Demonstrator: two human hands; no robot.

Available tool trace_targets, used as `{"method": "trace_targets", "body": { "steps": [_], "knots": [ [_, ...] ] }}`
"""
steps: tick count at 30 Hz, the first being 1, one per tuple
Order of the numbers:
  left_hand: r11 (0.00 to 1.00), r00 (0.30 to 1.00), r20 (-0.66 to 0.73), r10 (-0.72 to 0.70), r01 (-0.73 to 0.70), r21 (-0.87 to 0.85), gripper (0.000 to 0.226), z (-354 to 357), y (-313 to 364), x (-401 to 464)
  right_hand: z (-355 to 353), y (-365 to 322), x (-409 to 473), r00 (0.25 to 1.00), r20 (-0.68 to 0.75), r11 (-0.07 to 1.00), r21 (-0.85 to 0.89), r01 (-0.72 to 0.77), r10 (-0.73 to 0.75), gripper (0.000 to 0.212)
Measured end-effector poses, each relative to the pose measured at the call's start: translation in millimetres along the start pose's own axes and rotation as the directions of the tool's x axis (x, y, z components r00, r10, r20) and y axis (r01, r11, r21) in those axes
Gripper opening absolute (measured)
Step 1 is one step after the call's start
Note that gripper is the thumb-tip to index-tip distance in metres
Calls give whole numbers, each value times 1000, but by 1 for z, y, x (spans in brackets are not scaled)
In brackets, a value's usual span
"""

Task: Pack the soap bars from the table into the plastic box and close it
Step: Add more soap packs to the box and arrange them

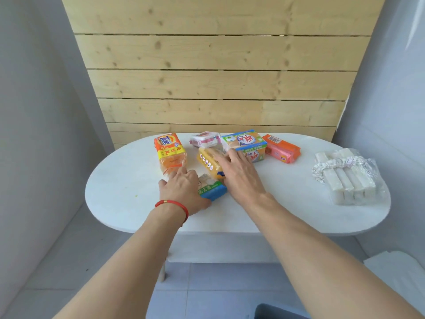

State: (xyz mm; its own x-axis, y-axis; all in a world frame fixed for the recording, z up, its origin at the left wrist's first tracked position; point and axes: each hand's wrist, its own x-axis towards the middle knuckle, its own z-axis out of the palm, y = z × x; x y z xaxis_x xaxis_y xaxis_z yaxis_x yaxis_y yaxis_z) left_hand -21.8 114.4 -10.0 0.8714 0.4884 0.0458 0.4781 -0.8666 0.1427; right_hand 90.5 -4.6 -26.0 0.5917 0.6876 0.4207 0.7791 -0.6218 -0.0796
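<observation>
A white oval table carries the soap packs in a cluster toward its far middle. The left hand lies over the blue-green soap pack, thumb at its near end; its fingertips reach toward the clear end of the orange Tide pack at 11 o'clock, and whether they curl under is hard to tell. The right hand lies flat with straight fingers on the yellow soap pack, touching the blue and green twin pack at 12 o'clock. A pink and white pack sits behind the yellow one; an orange and pink pack lies at 1 o'clock, just beside the twin pack. At 3 o'clock, well apart near the table's right edge, a clear bag of white bars rests. Bare tabletop stretches at 9 o'clock and along the near edge. A red string bracelet circles the left wrist. The pack under the left palm is mostly hidden.
</observation>
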Motion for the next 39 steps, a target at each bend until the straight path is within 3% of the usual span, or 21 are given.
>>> {"method": "trace_targets", "body": {
  "steps": [3,5,7,9,13,16,18,20,22,26,28,31,34,36,39],
  "knots": [
    [994,998,66,25,-17,-109,68,-7,-6,-10,-9,6,-34,997,-42,988,143,-60,67,68],
    [981,992,107,60,-39,-192,69,-12,-7,-18,-17,10,-60,977,-59,956,225,-186,204,58],
    [964,986,127,104,-68,-256,69,-16,-2,-28,-27,18,-86,937,1,885,327,-331,350,62],
    [938,978,150,145,-87,-335,68,-20,7,-39,-43,31,-106,915,87,832,389,-395,393,66],
    [892,930,263,255,-122,-435,61,-25,41,-69,-82,59,-145,884,229,765,444,-467,407,44],
    [843,843,405,354,-101,-528,38,-23,61,-94,-104,80,-184,858,261,732,449,-513,442,36],
    [836,731,539,419,-77,-544,36,-16,71,-110,-118,97,-218,835,346,649,526,-550,427,41],
    [866,648,619,444,-134,-481,38,-5,78,-118,-128,116,-247,803,484,507,623,-596,348,38],
    [902,620,659,427,-246,-354,40,14,85,-125,-128,133,-274,748,597,461,597,-656,291,25],
    [915,568,745,350,-378,-142,51,72,95,-134,-81,135,-318,559,768,606,293,-740,312,23],
    [903,551,774,311,-425,-60,62,101,94,-138,-41,120,-336,530,774,713,149,-685,347,29],
    [876,505,815,284,-482,-7,65,139,88,-154,15,89,-361,653,625,842,-14,-540,429,36],
    [867,466,834,296,-498,-29,71,169,82,-175,57,69,-384,768,490,884,-8,-468,411,53],
    [861,490,808,328,-507,-42,78,181,79,-185,72,66,-394,790,501,919,-27,-393,352,63],
    [834,555,720,417,-549,-59,86,192,78,-188,72,76,-406,766,511,905,-60,-422,391,68]
  ]
}}
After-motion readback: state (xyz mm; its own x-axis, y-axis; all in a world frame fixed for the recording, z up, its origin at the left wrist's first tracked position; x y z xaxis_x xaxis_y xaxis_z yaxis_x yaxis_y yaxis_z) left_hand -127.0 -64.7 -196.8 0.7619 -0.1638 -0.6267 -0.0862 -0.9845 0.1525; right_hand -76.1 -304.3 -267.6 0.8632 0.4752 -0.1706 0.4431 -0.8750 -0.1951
